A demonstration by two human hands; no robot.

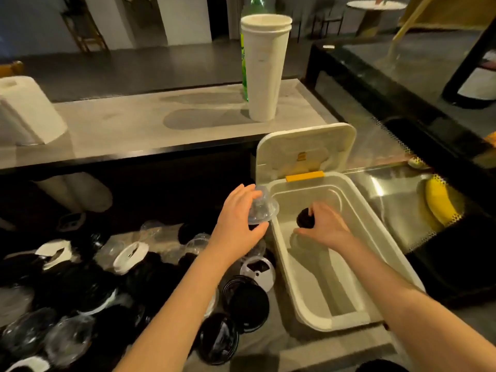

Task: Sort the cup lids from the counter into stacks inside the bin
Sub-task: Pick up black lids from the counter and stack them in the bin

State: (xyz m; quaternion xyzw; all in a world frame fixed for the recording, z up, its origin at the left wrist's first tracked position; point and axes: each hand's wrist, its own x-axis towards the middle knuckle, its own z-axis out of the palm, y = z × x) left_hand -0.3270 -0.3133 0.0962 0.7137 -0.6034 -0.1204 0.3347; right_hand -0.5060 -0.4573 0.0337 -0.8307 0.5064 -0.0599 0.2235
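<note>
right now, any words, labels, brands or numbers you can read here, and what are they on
Nothing here reads as text.
A small orange mark inside the bin's open lid: too blurred to read.
The green bottle, mostly hidden behind the stack of paper cups: no label legible.
The clear dome lid in the left hand and black lid in the right hand: no print visible.

A dim room holds a grey shelf (134, 122), dark floor (134, 68) and round table (375, 6).
</note>
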